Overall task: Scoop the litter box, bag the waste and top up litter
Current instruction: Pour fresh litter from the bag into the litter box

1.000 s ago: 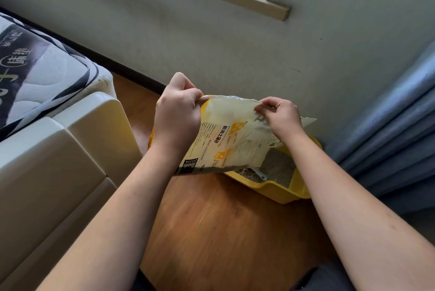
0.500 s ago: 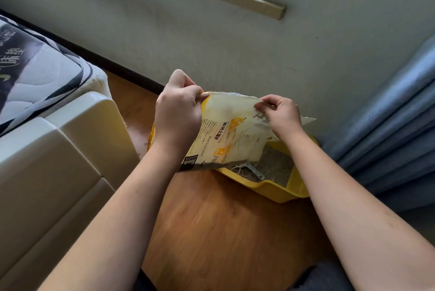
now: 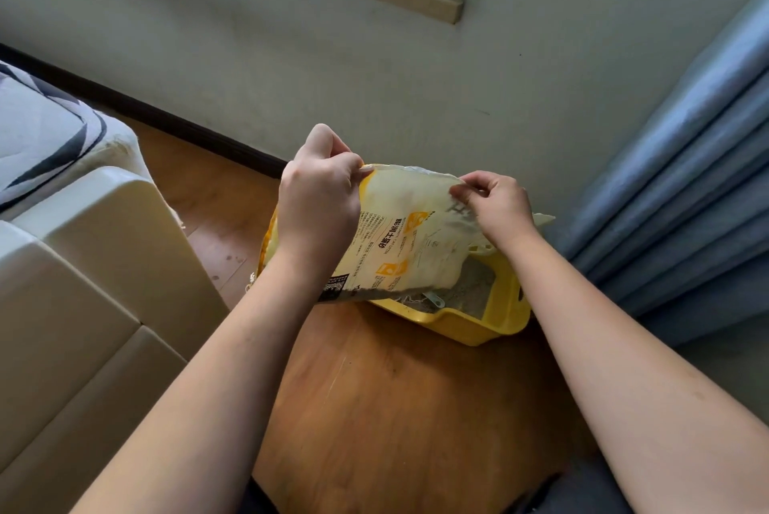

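Litter bag (image 3: 410, 239) held upside down over the yellow litter box (image 3: 505, 316). Both hands on what is now its upper edge, mouth hanging at the bottom just above the grey litter.

Left hand (image 3: 318, 207): fingers curled, clamped on the bag's upper left corner, thumb pressed to the film. Right hand (image 3: 495, 207): fingertips (image 3: 460, 191) pinched together on the upper right edge, a loose flap of bag trailing beyond and below them.

Change over the last second: small. Grips are the same on both corners. Bag has risen slightly under the fingers, so its lower edge uncovers more of the box floor; grey litter and a small scoop (image 3: 432, 299) lying in it, below the right-hand fingers, show more fully now. Bag panel looks flat and slack between the two grips, no bulge of contents visible.

Reading: top-up step, near its end. Bag appears close to empty; the lift probably shakes out the last grains. No stream of litter visible at the mouth, though the lower edge is dark and hard to read, so cannot tell whether anything is falling.

Risk: mouth sits near the box's near wall, below the left-hand fingers; grains could spill onto the wooden floor (image 3: 408, 409).
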Motion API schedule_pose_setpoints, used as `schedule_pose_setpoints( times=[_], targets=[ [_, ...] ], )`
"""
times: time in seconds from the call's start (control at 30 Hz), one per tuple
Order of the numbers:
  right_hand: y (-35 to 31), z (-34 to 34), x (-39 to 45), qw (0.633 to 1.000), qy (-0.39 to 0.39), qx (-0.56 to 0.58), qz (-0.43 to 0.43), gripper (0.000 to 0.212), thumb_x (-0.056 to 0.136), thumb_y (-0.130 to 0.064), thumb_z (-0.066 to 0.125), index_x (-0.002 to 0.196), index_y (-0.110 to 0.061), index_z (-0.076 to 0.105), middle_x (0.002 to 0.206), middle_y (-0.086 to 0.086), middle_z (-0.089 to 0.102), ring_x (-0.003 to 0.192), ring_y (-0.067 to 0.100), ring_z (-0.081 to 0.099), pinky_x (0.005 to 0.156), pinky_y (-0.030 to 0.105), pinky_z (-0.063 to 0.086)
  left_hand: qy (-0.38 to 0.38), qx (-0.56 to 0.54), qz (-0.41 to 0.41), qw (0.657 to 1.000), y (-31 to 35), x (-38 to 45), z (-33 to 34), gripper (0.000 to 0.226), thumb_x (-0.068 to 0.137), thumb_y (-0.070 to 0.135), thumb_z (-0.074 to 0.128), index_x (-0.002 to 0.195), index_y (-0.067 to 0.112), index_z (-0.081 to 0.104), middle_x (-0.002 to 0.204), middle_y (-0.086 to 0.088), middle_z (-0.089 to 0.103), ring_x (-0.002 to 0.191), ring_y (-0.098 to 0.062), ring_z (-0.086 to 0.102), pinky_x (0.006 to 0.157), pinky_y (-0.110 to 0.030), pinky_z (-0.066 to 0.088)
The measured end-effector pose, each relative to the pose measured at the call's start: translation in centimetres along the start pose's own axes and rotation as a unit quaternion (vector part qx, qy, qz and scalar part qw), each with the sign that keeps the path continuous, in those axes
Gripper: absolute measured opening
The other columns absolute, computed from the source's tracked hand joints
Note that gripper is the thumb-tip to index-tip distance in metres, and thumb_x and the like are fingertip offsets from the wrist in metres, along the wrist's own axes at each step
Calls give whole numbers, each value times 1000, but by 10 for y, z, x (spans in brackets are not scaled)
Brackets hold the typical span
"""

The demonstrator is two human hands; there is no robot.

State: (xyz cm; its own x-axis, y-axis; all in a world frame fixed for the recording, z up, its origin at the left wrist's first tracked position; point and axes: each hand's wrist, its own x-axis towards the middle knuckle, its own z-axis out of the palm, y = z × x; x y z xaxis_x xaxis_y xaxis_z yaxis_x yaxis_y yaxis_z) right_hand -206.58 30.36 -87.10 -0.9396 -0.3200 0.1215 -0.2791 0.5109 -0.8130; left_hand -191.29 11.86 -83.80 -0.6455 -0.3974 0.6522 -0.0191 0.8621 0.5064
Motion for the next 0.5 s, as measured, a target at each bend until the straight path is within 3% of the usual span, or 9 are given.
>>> schedule_pose_setpoints(
  times=[0.23,0.5],
  targets=[
    [13,-13,-2,1000,7,-16,19,2,86,-31,71,84,-29,71,83,-9,69,84,15,65,78,30,53,-8,-11,-2,1000,7,-2,16,22,90,14,64,73,2,70,85,-6,54,66,-22,52,56,-32,44],
    [25,-20,-2,999,-4,-16,46,9,86,-34,70,88,-26,73,87,-7,72,86,16,65,76,31,53,-11,-13,8,1000,10,-3,29,21,88,12,66,71,2,67,84,-7,54,65,-24,52,55,-37,47]
  ],
)
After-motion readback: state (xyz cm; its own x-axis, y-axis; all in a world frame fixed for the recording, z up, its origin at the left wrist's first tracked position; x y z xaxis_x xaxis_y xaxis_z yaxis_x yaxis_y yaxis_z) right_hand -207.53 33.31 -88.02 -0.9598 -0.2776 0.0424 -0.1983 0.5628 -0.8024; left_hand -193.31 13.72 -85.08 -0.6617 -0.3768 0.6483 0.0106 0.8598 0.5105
